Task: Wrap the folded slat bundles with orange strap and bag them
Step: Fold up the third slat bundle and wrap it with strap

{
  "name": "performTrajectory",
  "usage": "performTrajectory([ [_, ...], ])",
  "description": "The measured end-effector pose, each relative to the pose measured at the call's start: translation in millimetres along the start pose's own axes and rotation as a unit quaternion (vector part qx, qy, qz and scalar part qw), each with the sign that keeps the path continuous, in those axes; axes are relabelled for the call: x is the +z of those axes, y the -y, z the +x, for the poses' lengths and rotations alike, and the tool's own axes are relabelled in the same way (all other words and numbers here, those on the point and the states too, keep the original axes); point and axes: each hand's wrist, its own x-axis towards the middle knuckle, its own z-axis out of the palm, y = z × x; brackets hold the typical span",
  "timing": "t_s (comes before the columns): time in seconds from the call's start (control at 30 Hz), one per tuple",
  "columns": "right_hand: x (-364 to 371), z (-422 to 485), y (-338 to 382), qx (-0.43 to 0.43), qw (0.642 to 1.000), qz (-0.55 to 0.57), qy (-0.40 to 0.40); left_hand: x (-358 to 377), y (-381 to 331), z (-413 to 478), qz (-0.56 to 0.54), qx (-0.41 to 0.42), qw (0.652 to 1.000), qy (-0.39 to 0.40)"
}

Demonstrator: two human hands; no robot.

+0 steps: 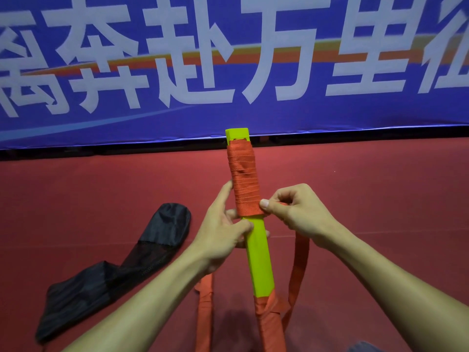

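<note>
**Right hand [291, 212] pinches strap [243, 179] at mid-bundle**

Left hand [223, 232] grips the bundle [258, 252] at centre, its far half wrapped. It looks stiff and light, the strap limp: best held on the bare part, near the wrap. Bag [114, 262] lies left.

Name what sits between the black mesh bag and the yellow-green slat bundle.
Head view: the left hand, gripping that yellow-green slat bundle, and its forearm, over red floor.

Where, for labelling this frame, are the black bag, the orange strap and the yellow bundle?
black bag [172, 222], head view, its far cloth end.
orange strap [243, 181], head view, turns wound round the bundle.
yellow bundle [258, 255], head view, bare face below the wrapping.
</note>
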Motion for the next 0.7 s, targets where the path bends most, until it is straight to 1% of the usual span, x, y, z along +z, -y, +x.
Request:
performTrajectory([
  [0.1,-1,0,0,-0.005,1.000,-0.015,-0.014,0,1,1,-0.023,-0.002,1.000,0.009],
  [0.2,-2,-1,0,-0.003,1.000,0.007,-0.018,0,1,1,-0.042,0.002,0.999,0.020],
  [0.27,-2,-2,1,0.007,0.998,0.055,0.001,-2,0,1,-0.050,0.003,0.998,0.029],
  [0.33,-1,-5,2,0.025,0.993,0.108,0.039,-3,-1,0,-0.061,0.001,0.997,0.046],
  [0.4,4,-6,2,0.039,0.991,0.119,0.050,-1,-1,0,-0.057,0.002,0.997,0.057],
  [0.47,8,-6,3,0.051,0.993,0.105,0.019,2,-1,-1,-0.010,0.031,0.999,0.028],
  [0.53,9,-6,3,0.059,0.993,0.098,-0.024,5,1,-2,0.080,0.090,0.993,-0.005],
  [0.6,11,-6,5,0.055,0.993,0.094,-0.050,8,1,-3,0.172,0.111,0.979,-0.020],
  [0.7,17,-8,8,0.043,0.993,0.086,-0.064,12,-1,-7,0.306,0.109,0.943,-0.071],
])
